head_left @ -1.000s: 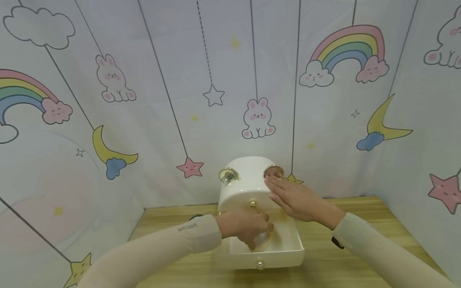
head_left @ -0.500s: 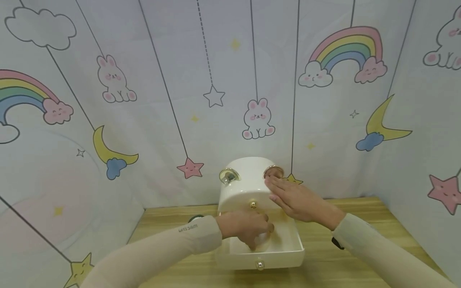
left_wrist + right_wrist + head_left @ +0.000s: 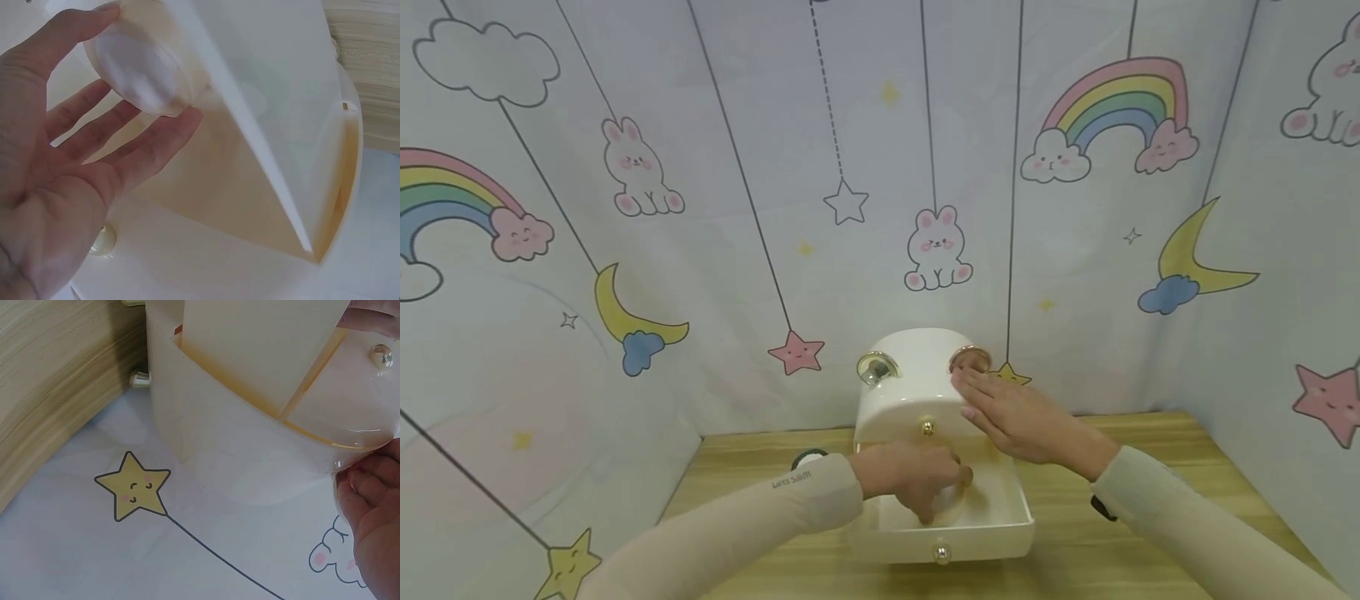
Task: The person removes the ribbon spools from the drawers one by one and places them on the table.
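A glossy white box [image 3: 917,358] with two gold-rimmed rings stands against the back cloth, its lower drawer [image 3: 992,540] pulled out. Inside the drawer my left hand [image 3: 910,479] grips a small round, flat, pale case [image 3: 137,72] by its edge. In the left wrist view the thumb lies on the case's upper rim and fingertips on the lower rim. The back of the hand hides most of the case in the head view. My right hand [image 3: 1022,417] rests with extended fingers on the box's right side, beside the right ring [image 3: 968,358].
Gold knobs sit on the upper front [image 3: 928,427] and on the drawer front. A round white thing with a dark green rim [image 3: 809,457] shows behind the left sleeve. The wooden tabletop [image 3: 1120,475] is bounded by printed cloth [image 3: 850,283] at the back and sides.
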Available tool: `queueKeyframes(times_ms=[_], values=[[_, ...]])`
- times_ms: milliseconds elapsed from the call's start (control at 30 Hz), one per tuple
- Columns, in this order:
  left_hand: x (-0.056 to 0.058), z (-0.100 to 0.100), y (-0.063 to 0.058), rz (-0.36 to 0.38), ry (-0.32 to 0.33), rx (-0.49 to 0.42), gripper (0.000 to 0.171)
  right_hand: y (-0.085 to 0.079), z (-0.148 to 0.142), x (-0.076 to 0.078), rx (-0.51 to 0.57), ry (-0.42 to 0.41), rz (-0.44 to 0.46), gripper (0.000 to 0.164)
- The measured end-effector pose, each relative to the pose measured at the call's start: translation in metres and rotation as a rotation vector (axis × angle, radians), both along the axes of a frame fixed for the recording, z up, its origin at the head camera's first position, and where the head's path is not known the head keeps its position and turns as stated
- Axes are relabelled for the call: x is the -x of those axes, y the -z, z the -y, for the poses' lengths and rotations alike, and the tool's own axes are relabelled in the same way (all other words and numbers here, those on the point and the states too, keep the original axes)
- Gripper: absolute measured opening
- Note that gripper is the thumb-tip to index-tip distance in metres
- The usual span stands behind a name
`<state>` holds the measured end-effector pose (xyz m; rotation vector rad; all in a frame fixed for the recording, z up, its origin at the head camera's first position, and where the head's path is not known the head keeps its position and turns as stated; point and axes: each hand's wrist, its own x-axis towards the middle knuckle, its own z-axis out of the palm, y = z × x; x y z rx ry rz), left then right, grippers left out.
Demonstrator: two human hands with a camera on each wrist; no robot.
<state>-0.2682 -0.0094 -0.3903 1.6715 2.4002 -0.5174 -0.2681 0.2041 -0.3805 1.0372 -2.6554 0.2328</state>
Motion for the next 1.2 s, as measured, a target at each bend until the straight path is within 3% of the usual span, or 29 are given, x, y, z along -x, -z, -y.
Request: queueKeyframes(times_ms=[167,400,833,1033,1200], values=[[0.001,-0.001,-0.003,-0.002,0.0,-0.011,0.06,0.0,0.0,-0.001,0.0,-0.002,-0.003,0.055],[0.002,0.0,-0.015,0.058,-0.027,-0.055,0.059,-0.003,0.0,-0.001,0.004,0.007,0.014,0.055],[-0.003,0.005,-0.028,0.102,-0.059,-0.095,0.062,-0.001,0.001,-0.001,0.005,0.005,0.027,0.056],[-0.004,0.009,-0.033,0.152,-0.05,-0.144,0.063,-0.002,0.0,-0.001,0.014,0.005,0.04,0.056],[-0.007,0.015,-0.041,0.147,-0.051,-0.187,0.064,-0.001,0.0,0.0,0.009,0.003,0.037,0.056]])
